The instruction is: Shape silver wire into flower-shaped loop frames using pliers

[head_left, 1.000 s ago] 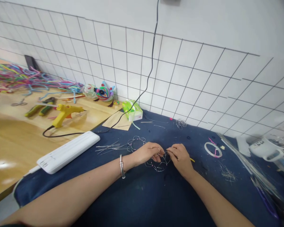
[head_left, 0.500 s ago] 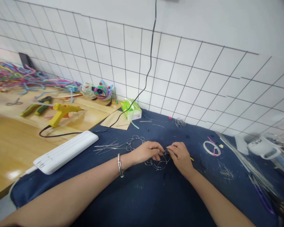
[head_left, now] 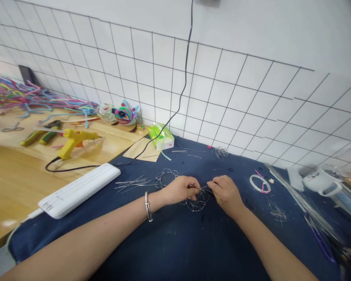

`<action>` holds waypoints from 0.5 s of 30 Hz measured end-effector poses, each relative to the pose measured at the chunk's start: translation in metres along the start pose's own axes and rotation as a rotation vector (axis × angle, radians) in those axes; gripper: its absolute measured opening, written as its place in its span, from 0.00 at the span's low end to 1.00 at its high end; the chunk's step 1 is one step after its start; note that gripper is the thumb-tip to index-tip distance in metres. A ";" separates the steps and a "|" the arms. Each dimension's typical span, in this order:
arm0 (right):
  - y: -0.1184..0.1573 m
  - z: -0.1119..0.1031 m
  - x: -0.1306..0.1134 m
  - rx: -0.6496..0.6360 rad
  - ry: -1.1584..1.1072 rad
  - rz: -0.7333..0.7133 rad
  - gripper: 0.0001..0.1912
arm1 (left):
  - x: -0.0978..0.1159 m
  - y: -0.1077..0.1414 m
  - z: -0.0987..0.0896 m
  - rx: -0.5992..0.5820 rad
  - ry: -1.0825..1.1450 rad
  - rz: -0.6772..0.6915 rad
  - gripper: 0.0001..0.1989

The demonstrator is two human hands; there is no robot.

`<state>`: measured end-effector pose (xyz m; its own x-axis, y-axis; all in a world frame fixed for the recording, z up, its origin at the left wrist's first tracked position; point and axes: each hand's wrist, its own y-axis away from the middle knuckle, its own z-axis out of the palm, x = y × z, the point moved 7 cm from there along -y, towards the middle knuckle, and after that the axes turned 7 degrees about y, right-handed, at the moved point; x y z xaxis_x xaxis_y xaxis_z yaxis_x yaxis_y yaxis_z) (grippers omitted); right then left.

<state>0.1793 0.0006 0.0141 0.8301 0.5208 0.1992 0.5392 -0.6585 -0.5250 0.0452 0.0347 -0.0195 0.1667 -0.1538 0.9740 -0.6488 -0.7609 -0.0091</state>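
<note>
My left hand (head_left: 179,191), with a silver bangle (head_left: 148,206) at its wrist, pinches the edge of a flower-shaped wire frame (head_left: 195,210) with looped petals and tiny beads. Facing it, my right hand (head_left: 227,195) is closed on a slim dark tool (head_left: 210,190); its tip shows by the fingertips at the frame's right side, and its kind is hidden. Thin wire ends show between the two hands. A second looped wire flower (head_left: 158,179) lies on the dark blue cloth (head_left: 175,246) just beyond my left hand.
Straight wire pieces (head_left: 131,183) lie left of my hands, by a white power strip (head_left: 78,191). Farther left are a yellow glue gun (head_left: 73,142) and pliers (head_left: 38,136). At right lie a ribbon ring (head_left: 252,181), long wires (head_left: 292,195), purple-handled scissors (head_left: 321,244) and a white mug (head_left: 318,181).
My right hand has turned slightly, and a dark tool tip now shows at its fingers. The yellow piece behind that hand is no longer visible. My left hand keeps its pinch.
</note>
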 end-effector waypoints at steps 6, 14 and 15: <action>-0.002 -0.004 -0.005 -0.029 0.050 -0.007 0.13 | -0.001 -0.001 0.000 0.075 -0.045 0.027 0.09; -0.001 -0.002 -0.004 -0.048 -0.010 0.092 0.11 | 0.000 -0.001 0.002 0.092 -0.053 0.040 0.07; -0.001 -0.002 -0.002 -0.046 -0.031 0.111 0.11 | 0.000 -0.001 0.002 0.095 -0.053 0.041 0.07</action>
<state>0.1769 -0.0009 0.0156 0.8807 0.4593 0.1157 0.4506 -0.7372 -0.5035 0.0473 0.0343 -0.0199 0.1820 -0.2178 0.9589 -0.5833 -0.8090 -0.0730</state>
